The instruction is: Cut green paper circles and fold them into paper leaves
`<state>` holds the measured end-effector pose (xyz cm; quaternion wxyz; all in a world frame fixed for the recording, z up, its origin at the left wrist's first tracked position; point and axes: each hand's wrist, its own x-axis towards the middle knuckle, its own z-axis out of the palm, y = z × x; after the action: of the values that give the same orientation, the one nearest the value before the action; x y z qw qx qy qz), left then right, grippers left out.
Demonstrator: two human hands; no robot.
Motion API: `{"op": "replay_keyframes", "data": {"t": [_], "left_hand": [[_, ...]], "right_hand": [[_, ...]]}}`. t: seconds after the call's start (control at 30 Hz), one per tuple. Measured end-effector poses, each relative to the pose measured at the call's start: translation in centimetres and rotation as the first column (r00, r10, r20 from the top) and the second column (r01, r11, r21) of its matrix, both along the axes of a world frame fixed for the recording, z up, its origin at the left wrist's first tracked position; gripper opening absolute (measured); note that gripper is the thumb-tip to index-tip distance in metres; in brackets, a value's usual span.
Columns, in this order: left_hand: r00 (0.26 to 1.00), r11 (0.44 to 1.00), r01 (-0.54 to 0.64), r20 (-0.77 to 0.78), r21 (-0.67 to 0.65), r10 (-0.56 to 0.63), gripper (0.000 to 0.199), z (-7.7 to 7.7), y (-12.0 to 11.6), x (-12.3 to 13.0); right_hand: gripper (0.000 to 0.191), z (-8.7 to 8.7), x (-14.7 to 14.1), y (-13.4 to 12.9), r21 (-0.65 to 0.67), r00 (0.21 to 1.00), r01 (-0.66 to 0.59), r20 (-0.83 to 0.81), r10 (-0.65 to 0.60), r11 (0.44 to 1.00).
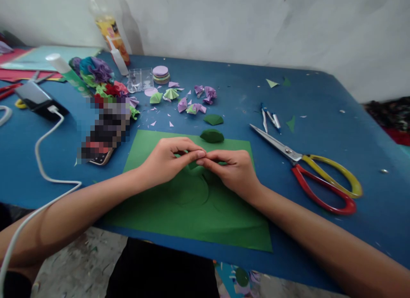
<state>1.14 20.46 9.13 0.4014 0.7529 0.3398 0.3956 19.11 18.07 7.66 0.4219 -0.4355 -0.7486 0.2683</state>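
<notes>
My left hand and my right hand meet fingertip to fingertip over a green paper sheet. Between them they pinch a small piece of green paper, mostly covered by my fingers. Curved outlines show on the sheet just below my hands. Beyond my fingertips lie two folded dark green paper pieces, one at the sheet's far edge and another a bit farther off.
Large scissors with red and yellow handles lie at right, beside a compass. Crumpled paper shapes, paper discs, a phone, a glue bottle and a drink bottle stand around. A white cable crosses the left side.
</notes>
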Motion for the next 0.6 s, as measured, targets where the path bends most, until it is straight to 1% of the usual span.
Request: {"op": "replay_keyframes", "data": {"t": [0.1,0.2,0.33,0.4,0.43,0.5,0.57,0.6], "left_hand": [[0.999,1.0,-0.019,0.033,-0.002,0.019,0.008,-0.04,-0.03,0.03],[0.995,0.998,-0.047,0.085,-0.033,0.05,0.007,-0.14,-0.07,0.02],[0.99,0.992,-0.063,0.116,-0.105,0.076,0.009,-0.3,-0.07,0.04],[0.992,0.992,-0.063,0.1,-0.108,0.074,0.008,-0.28,0.01,0.02],[0.994,0.994,-0.057,0.084,-0.089,0.065,0.007,-0.22,0.06,-0.01],[0.999,1.0,-0.03,0.037,-0.01,0.03,0.006,0.01,0.15,-0.14],[1.0,0.997,-0.002,-0.014,0.081,0.003,0.007,0.33,0.15,-0.31],[1.0,0.994,0.004,-0.03,0.106,-0.001,0.007,0.48,0.12,-0.38]], "right_hand": [[0.011,0.07,-0.03,0.05,0.005,1.0,-0.012,-0.006,0.012,1.0],[0.008,0.11,-0.09,0.04,0.027,1.0,-0.027,-0.003,0.027,0.999],[0.006,0.03,-0.12,-0.06,0.126,1.0,0.005,-0.001,-0.004,0.992],[0.009,-0.03,-0.09,-0.09,0.158,1.0,0.008,0.024,-0.012,0.987],[0.01,-0.05,-0.06,-0.08,0.165,0.999,0.007,0.038,-0.014,0.986],[0.011,-0.06,-0.01,0.0,0.174,0.998,0.005,0.053,-0.015,0.985],[0.009,-0.03,0.02,0.14,0.186,0.999,0.004,0.043,-0.012,0.982],[0.009,0.0,0.01,0.21,0.194,0.999,0.003,0.031,-0.009,0.981]]}}
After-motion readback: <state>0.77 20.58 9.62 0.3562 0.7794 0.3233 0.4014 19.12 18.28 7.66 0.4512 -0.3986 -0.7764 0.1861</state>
